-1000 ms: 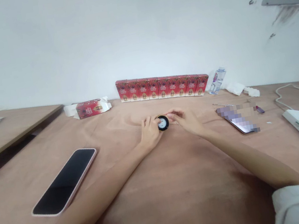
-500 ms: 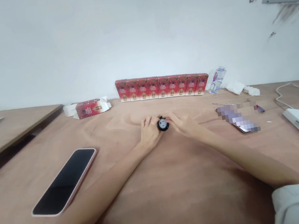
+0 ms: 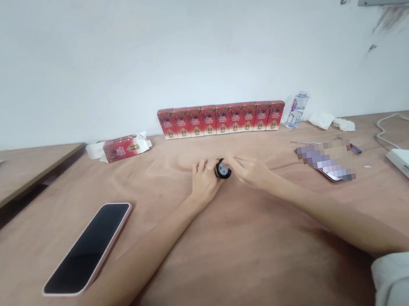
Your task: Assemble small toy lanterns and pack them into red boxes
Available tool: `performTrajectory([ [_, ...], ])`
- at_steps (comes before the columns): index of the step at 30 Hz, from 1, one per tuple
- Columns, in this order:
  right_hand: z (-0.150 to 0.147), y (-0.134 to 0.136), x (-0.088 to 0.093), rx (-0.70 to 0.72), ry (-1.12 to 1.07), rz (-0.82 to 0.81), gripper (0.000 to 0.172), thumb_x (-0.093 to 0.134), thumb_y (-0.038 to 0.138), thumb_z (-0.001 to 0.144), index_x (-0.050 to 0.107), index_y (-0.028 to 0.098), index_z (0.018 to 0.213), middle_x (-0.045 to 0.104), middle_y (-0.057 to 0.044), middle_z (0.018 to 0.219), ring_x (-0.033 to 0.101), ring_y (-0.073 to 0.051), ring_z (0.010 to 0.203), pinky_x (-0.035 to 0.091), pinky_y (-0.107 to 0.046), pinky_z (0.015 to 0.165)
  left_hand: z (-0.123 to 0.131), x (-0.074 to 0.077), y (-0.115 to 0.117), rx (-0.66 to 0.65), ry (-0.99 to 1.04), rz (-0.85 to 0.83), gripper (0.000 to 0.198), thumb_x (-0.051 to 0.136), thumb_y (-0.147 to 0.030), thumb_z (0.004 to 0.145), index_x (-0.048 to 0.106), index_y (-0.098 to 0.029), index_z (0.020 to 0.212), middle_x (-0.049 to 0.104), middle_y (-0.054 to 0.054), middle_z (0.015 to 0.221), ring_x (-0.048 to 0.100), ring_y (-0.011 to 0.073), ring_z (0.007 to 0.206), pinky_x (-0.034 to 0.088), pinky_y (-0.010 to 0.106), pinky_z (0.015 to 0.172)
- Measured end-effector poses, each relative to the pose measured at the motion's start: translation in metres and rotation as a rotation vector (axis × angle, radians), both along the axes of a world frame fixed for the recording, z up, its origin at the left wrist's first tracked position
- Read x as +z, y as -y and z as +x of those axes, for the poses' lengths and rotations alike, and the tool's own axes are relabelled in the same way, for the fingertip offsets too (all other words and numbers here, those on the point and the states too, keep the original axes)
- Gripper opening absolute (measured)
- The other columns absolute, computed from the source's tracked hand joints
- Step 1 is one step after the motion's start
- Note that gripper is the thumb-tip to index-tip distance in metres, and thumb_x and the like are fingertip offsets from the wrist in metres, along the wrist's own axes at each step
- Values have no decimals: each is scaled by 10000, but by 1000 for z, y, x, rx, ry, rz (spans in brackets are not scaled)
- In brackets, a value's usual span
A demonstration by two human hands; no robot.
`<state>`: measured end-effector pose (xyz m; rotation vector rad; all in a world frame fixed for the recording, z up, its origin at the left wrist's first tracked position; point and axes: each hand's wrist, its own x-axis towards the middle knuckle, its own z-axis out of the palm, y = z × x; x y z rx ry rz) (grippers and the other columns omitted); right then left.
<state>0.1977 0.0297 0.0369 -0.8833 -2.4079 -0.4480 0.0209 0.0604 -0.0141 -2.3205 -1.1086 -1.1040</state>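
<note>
I have my left hand (image 3: pixel 205 181) gripping the small black round object (image 3: pixel 224 170) before the red boxes (image 3: pixel 223 119) on the table (image 3: pixel 240 263). My right hand (image 3: pixel 252 172) has bent fingers at its rim; whether they pinch it, I can't tell.

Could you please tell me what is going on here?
At a wooden table, a person's left hand holds a small round black object with a pale face, while the right hand touches its edge. Beyond, a row of red boxes stands by the wall, and an opened red box lies left of the row.
</note>
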Motion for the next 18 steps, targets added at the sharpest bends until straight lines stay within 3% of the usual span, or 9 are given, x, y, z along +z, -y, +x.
performTrajectory([
  [7, -1, -2, 0, -26, -1, 22, 250, 361, 168, 932, 604, 133, 978, 678, -128, 849, 622, -219, 781, 465, -302, 684, -2, -2, -2, -8, -20, 72, 370, 548, -434, 844, 537, -165, 1098, 675, 90, 980, 548, 242, 924, 346, 373, 780],
  [12, 4, -3, 8, 13, -135, -103, 180, 472, 241, 912, 610, 173, 820, 667, -88, 798, 619, -200, 777, 464, -294, 702, -2, -3, -2, -19, -39, 96, 396, 553, -448, 839, 537, -155, 1105, 675, 91, 970, 548, 242, 924, 348, 367, 771],
  [18, 8, -6, 12, 98, -180, -204, 173, 466, 204, 908, 629, 192, 851, 687, -65, 864, 630, -185, 827, 481, -311, 756, -3, -3, -2, -18, -29, 49, 407, 543, -455, 839, 535, -157, 1117, 672, 101, 984, 548, 254, 941, 349, 378, 789],
])
